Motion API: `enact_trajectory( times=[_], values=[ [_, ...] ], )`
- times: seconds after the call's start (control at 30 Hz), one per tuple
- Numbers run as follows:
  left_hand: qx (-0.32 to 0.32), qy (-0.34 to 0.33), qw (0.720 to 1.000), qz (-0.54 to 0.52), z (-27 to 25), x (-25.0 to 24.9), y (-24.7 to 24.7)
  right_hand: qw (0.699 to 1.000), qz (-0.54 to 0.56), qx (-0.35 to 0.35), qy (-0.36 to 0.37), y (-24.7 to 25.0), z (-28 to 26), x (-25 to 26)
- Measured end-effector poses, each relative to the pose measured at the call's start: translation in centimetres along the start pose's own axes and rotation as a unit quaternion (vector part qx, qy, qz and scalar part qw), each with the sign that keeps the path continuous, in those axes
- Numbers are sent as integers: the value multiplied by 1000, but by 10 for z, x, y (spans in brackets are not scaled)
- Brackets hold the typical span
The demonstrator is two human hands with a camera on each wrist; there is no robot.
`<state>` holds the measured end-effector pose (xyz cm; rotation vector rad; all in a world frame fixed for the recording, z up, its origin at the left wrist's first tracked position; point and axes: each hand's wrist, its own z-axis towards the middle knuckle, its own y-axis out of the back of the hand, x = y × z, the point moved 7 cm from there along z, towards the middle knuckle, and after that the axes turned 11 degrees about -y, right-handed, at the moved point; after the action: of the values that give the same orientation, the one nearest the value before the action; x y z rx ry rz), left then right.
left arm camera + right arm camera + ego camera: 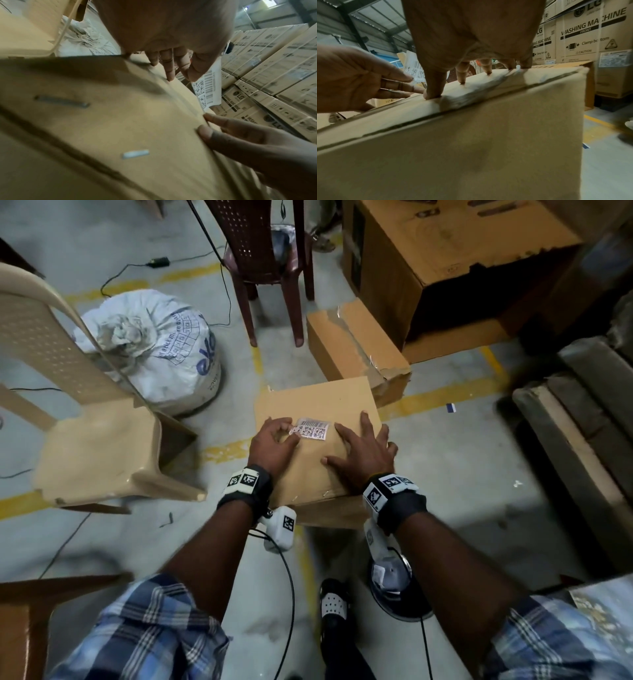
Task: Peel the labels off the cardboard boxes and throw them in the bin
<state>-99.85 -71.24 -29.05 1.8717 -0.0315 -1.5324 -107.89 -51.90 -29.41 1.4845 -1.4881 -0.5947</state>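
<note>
Brown cardboard is taking up the middle of the floor: a cardboard box (pixel 318 440) is sitting closed in front of the person, so I cannot tell what is inside. On its top a white barcode label (pixel 313 430) is lying, its left edge curling up off the board.

The left hand (pixel 272 445) is pinching that lifted edge between curled fingers and thumb. The right hand (pixel 364 450) is lying flat on the box top just beside the label, fingers (pixel 435 86) spread straight and pressing down, gripping nothing.

A white woven sack (pixel 161 347) is standing to the left, its open mouth stuffed with crumpled white paper. A beige plastic chair (pixel 85 419) is standing between the person and that sack, its back partly hiding it. Beyond the box, a torn smaller carton (pixel 352 347) is resting just behind it, and a large open carton (pixel 428 251) is sitting further back. A maroon plastic chair (pixel 270 265) is standing beside those. Black cables (pixel 222 285) are trailing across the grey floor (pixel 462 457). In the wrist views, stacked washing-machine cartons (pixel 583 37) are lining the wall.
</note>
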Motion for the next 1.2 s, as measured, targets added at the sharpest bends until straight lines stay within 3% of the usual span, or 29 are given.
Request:
enact_trajectory(
  times=[0.13, 0.3, 0.4, 0.57, 0.87, 1.2],
  values=[
    [-2, 10, 1000, 1, -24, -18, 4, 999, 35, -30, -4, 2, -28, 0],
    [1, 6, 995, -96, -92, -42, -4, 968, 218, -125, -6, 12, -103, -23],
    [19, -6, 992, -121, -143, -51, -9, 946, 303, -110, -49, -4, -147, -52],
    [82, 6, 987, -135, -232, -41, -29, 909, 405, -80, -62, -43, -218, -97],
    [229, 56, 971, -38, -331, 8, -104, 919, 366, -73, -127, -116, -284, -186],
    [345, 73, 935, 47, -338, 71, -226, 932, 284, -50, -219, -226, -249, -291]
  ],
)
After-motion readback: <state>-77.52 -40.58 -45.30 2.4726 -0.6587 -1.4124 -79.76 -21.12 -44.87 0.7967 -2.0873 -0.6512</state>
